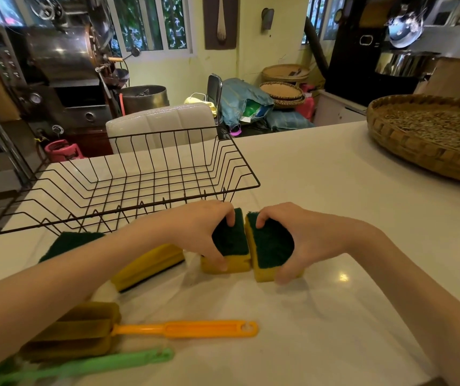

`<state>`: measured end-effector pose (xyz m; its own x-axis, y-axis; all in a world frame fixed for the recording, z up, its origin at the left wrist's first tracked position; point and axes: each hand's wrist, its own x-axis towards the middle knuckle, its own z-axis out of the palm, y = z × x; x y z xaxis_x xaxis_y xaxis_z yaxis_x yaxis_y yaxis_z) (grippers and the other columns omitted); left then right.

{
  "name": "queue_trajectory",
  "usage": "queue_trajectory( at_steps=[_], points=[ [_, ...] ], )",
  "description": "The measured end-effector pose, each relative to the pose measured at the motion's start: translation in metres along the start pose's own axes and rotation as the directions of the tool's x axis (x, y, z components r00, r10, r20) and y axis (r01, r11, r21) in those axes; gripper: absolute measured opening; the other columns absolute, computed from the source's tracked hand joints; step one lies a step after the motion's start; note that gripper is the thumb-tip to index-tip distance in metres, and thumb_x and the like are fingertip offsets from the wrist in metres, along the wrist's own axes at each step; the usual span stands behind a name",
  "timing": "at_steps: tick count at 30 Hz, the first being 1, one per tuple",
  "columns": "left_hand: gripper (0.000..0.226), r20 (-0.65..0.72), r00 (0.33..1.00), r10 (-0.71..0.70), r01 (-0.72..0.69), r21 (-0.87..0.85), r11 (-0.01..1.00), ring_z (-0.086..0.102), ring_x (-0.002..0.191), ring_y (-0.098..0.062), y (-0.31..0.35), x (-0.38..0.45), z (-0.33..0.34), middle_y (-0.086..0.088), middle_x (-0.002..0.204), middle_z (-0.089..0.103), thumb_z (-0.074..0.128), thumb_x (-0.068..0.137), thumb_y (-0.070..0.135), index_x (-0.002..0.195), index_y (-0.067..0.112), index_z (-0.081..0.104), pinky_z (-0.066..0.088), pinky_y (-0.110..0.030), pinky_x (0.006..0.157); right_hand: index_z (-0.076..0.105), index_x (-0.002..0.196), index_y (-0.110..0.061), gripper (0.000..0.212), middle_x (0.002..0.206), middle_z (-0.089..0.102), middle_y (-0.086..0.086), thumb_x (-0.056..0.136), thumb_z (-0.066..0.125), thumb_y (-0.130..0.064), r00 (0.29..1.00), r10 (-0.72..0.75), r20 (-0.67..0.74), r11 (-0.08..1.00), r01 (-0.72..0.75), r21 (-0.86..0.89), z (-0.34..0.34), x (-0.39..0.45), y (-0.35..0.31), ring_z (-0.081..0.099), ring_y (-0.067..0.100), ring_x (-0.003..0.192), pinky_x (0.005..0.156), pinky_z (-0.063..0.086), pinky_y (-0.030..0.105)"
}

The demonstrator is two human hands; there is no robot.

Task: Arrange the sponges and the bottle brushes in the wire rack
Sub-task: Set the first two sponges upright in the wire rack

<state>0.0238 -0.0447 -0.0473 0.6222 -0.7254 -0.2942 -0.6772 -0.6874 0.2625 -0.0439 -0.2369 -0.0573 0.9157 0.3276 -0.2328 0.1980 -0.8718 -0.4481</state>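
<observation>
An empty black wire rack (128, 174) stands on the white counter at the left. Just in front of it, my left hand (195, 227) grips a yellow sponge with a green scouring top (230, 240). Right beside it, my right hand (304, 235) grips a second sponge of the same kind (270, 246). Both sponges rest on the counter, side by side. A third yellow sponge (151, 264) and a flat green scouring pad (70, 243) lie partly under my left forearm. An orange-handled bottle brush (184, 328) and a green-handled one (98, 363) lie at the near left.
A wide woven basket of beans (429, 135) sits at the counter's far right. A white padded chair back (162, 123) stands behind the rack. Beyond the counter edge are steel machines, pots and bags.
</observation>
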Motion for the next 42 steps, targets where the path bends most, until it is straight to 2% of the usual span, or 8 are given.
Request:
queue_trajectory(
  at_steps=[6,9,17,21,26,33,37,42],
  points=[
    [0.055,0.005,1.000,0.026,-0.026,-0.017,1.000,0.044,0.091,-0.012,0.005,-0.004,-0.005,0.006,0.103,0.046,0.077,0.061,0.043,0.102,0.029,0.043,0.038,-0.017,0.064,0.045,0.110,-0.030,0.061,0.108,0.048,-0.002,0.061,0.080,-0.031,1.000,0.012,0.022,0.992,-0.009,-0.122,-0.012,-0.005,-0.012,0.047,0.015,0.095,0.078,0.050,0.028],
    [0.052,0.043,0.998,0.050,-0.047,-0.065,0.997,0.050,0.097,-0.014,0.011,-0.013,-0.013,0.006,0.107,0.051,0.076,0.060,0.048,0.097,0.033,0.043,0.050,-0.030,0.082,0.044,0.105,-0.035,0.057,0.109,0.047,-0.005,0.062,0.080,-0.029,0.998,0.022,0.061,0.993,-0.014,-0.121,-0.025,-0.010,-0.016,0.047,0.014,0.096,0.076,0.047,0.023],
    [0.048,-0.067,0.991,0.112,-0.120,-0.120,0.985,0.053,0.104,-0.011,0.009,-0.039,-0.066,0.009,0.111,0.056,0.075,0.052,0.053,0.089,0.037,0.049,0.048,-0.032,0.093,0.048,0.104,-0.039,0.053,0.119,0.046,-0.012,0.062,0.081,-0.032,0.998,-0.015,0.069,0.994,0.022,-0.110,-0.080,-0.013,-0.039,0.045,0.013,0.112,0.096,0.043,0.031],
    [0.045,-0.130,0.986,0.103,-0.122,-0.142,0.982,0.050,0.107,-0.004,-0.007,-0.043,-0.094,0.017,0.111,0.053,0.070,0.051,0.051,0.089,0.038,0.051,0.045,-0.025,0.094,0.049,0.103,-0.041,0.053,0.124,0.044,-0.013,0.061,0.081,-0.031,0.999,-0.051,-0.009,0.994,0.050,-0.092,-0.105,0.002,-0.047,0.042,0.012,0.116,0.098,0.041,0.032],
    [0.057,-0.236,0.969,0.069,-0.098,-0.114,0.989,0.052,0.109,-0.009,-0.035,-0.039,-0.119,0.016,0.113,0.054,0.074,0.045,0.058,0.093,0.036,0.053,0.046,-0.036,0.098,0.051,0.103,-0.041,0.055,0.126,0.047,-0.013,0.059,0.082,-0.031,0.987,-0.108,-0.121,0.994,0.104,-0.041,-0.117,0.035,-0.048,0.043,0.011,0.117,0.101,0.039,0.031],
    [0.054,-0.341,0.940,-0.018,-0.043,-0.168,0.985,0.050,0.111,-0.017,-0.084,-0.018,-0.122,0.004,0.118,0.052,0.081,0.059,0.034,0.103,0.026,0.051,0.045,-0.038,0.098,0.051,0.110,-0.035,0.061,0.122,0.049,-0.008,0.058,0.084,-0.028,0.959,-0.152,-0.239,0.984,0.168,0.050,-0.116,0.092,-0.035,0.047,0.014,0.114,0.092,0.046,0.026],
    [0.056,-0.394,0.916,-0.081,-0.012,-0.228,0.974,0.048,0.114,-0.018,-0.113,0.005,-0.111,0.004,0.117,0.050,0.081,0.060,0.030,0.106,0.022,0.050,0.044,-0.029,0.095,0.049,0.113,-0.033,0.067,0.126,0.047,-0.003,0.057,0.085,-0.025,0.947,-0.136,-0.292,0.978,0.175,0.113,-0.107,0.125,-0.022,0.046,0.018,0.117,0.096,0.048,0.035],
    [0.059,-0.373,0.910,-0.179,0.077,-0.270,0.960,0.045,0.122,-0.023,-0.145,0.032,-0.093,-0.004,0.129,0.049,0.081,0.060,0.030,0.107,0.021,0.047,0.041,-0.040,0.103,0.046,0.117,-0.023,0.071,0.123,0.047,0.001,0.058,0.084,-0.016,0.913,-0.140,-0.383,0.967,0.209,0.144,-0.088,0.156,-0.013,0.046,0.018,0.113,0.095,0.050,0.034]
  ],
)
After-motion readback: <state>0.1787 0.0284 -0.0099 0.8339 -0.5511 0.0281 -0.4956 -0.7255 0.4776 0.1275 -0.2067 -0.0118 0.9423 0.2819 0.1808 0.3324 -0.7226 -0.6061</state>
